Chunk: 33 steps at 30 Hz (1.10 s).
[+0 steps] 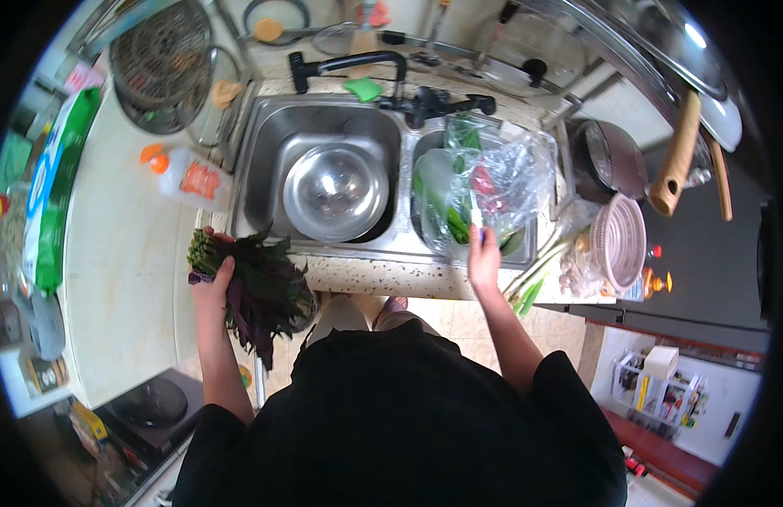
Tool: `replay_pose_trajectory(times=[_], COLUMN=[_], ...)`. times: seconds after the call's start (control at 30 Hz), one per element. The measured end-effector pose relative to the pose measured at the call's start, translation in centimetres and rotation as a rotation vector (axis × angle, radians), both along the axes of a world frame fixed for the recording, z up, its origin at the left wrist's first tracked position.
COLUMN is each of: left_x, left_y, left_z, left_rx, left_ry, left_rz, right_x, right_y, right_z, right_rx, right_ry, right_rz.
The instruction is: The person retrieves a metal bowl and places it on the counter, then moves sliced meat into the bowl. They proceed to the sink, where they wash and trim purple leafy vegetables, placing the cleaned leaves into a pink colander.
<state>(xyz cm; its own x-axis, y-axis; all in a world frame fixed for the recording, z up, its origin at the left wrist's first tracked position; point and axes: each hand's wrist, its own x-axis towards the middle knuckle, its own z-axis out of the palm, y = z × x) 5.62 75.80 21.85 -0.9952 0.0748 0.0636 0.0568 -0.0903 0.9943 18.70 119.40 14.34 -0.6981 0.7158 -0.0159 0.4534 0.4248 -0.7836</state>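
Note:
My left hand (215, 269) grips a bunch of leafy greens with dark green and purple leaves (264, 285), its cut stem ends pointing up and left, left of the sink's front edge. In my right hand (484, 256) is a small tool with a narrow pale blade (475, 209), seemingly a paring knife; the fingers cover most of its handle. It points away from me over the right basin. Beneath it lie clear plastic bags (524, 171) with green vegetables (456, 225) and something red inside. A round stainless steel bowl (336, 190) sits in the left basin (264, 139).
A black faucet (401, 82) stands behind the basins, near a green cloth or sponge (363, 89). At left is a plastic jug (191, 180) with an orange cap. Spring onions (537, 272) and a plastic basket (618, 244) lie right. Wooden-handled cookware (676, 152) hangs at upper right.

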Motion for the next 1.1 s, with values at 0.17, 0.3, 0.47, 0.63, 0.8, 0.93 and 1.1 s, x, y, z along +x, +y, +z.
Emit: replay_pose_trajectory(times=[0.17, 0.3, 0.47, 0.63, 0.8, 0.93, 1.1], left_x=[-5.1, -6.6, -6.9, -7.5, -9.2, -11.0, -16.3], left_y=[7.1, 12.4, 16.0, 17.8, 18.9, 18.4, 16.3], left_z=[-0.8, -2.0, -2.3, -1.5, -1.5, -2.7, -5.5], left_rx=[0.077, 0.033, 0.138, -0.109, -0.158, -0.041, 0.209], left_ry=[-0.126, -0.184, -0.172, 0.072, 0.201, 0.072, -0.332], left_rz=[-0.055, -0.016, -0.095, -0.189, -0.254, -0.359, -0.551], right_x=[1.5, -0.6, -3.6, -8.7, -14.3, -17.5, -20.1], right_y=[10.1, 14.4, 9.9, -0.8, -8.7, -10.8, -10.3], right_z=[-3.9, -7.1, -3.8, 4.6, 7.5, 5.5, 1.6], right_rx=[0.411, 0.539, 0.599, 0.159, -0.091, -0.551, -0.986], right_ry=[-0.410, -0.744, -0.533, 0.248, 0.232, 0.216, 0.036], right_rz=[-0.128, -0.080, -0.151, 0.532, 0.792, 0.811, 0.691])
